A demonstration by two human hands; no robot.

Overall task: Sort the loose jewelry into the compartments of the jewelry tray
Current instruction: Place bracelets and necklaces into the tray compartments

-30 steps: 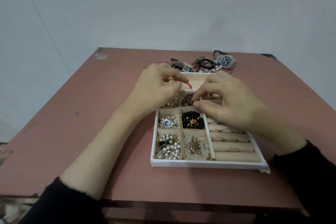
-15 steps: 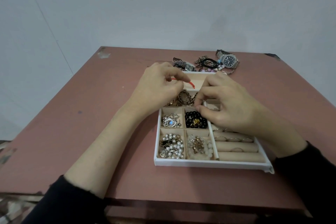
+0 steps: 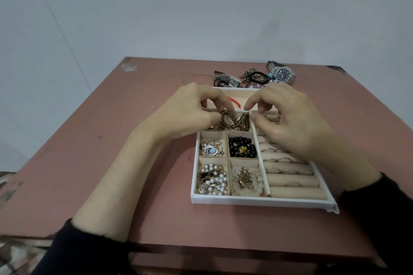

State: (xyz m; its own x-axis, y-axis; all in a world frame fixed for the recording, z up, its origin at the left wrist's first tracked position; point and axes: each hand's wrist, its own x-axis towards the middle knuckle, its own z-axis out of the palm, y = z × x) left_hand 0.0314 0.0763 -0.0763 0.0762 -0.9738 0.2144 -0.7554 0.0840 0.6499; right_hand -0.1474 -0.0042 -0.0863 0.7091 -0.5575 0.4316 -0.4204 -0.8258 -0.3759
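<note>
The white-rimmed jewelry tray lies on the table, with beige compartments on its left side and ring rolls on its right. My left hand pinches a dark gold chain over an upper compartment. My right hand hovers at the chain's other end, thumb and forefinger a little apart; whether they touch it is unclear. A red cord lies in the top compartment. Loose pieces sit behind the tray: a dark-faced steel watch, a small watch and black hair ties.
Filled compartments hold a silver brooch, black beads, pearls and pale beads with gold pieces. Several rings sit on the rolls. The pink table stands against a white wall.
My left hand has drawn the gold chain up into view. My right thumb and forefinger, pinched together before, have come slightly apart and moved up toward the top compartment.
</note>
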